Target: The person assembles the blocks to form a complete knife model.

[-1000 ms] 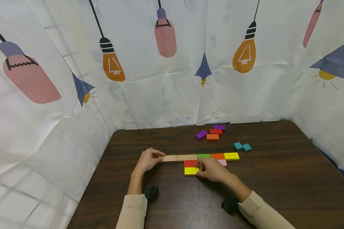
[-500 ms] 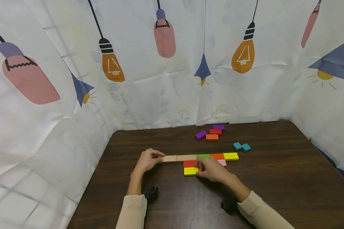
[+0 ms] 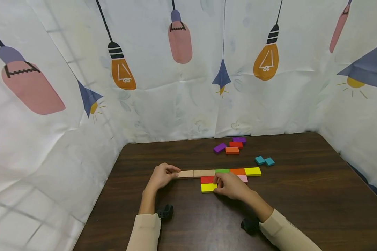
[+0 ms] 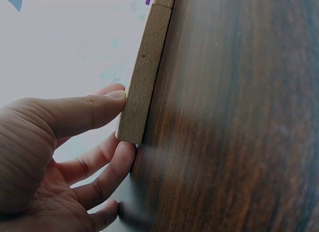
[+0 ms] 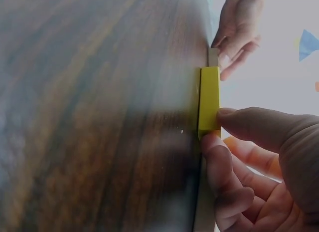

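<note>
Pinching nine-o'clock end of outer bare-wood block (image 3: 186, 174) in left hand (image 3: 162, 175), three-o'clock end of nearer yellow block (image 3: 208, 188) in right hand (image 3: 231, 185); could skew adjoining red block (image 3: 206, 180) if pushed unevenly.

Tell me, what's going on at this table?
A person's left hand holds a plain wooden block at the left end of a row on a dark wooden table. The right hand holds the right end of a yellow block, set in front of a red block. Two teal blocks and two purple blocks lie farther back, apart from the row.
</note>
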`<state>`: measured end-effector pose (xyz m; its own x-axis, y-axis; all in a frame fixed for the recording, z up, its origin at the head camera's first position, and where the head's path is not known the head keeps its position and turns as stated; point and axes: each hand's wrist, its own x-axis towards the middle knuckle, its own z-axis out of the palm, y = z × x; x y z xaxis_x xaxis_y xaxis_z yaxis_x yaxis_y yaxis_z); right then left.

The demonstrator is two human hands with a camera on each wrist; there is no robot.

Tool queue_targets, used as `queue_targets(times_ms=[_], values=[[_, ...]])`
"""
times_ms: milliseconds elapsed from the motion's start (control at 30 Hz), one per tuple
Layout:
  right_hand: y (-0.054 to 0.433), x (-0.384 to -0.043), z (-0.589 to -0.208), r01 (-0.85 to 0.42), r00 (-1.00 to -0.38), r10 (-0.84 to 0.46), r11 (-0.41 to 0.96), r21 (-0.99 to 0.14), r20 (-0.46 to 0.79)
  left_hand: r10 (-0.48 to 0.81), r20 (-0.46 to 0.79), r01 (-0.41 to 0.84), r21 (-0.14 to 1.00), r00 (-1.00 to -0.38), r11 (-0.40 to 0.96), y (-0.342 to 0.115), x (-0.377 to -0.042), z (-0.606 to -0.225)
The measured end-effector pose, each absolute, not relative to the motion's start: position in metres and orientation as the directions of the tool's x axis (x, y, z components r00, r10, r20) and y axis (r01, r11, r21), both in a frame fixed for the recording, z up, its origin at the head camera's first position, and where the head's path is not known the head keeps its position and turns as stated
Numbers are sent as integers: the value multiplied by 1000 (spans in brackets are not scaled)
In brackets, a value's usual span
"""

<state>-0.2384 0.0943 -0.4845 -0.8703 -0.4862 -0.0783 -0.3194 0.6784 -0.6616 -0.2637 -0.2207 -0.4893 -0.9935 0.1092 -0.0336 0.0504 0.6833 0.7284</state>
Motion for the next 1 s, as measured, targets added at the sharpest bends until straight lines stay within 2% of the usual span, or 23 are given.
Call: queue_targets(times_ms=[767,1000], values=[[94,-237,-484,-269,-869,-482,650,-711,-112,111,-24,61,716,-993,695,-221,-264,-489],[107,-243,-482,-338,-855,-518,596,-728,-28,118,-26,63,723,-993,688,-222,-264,-490]])
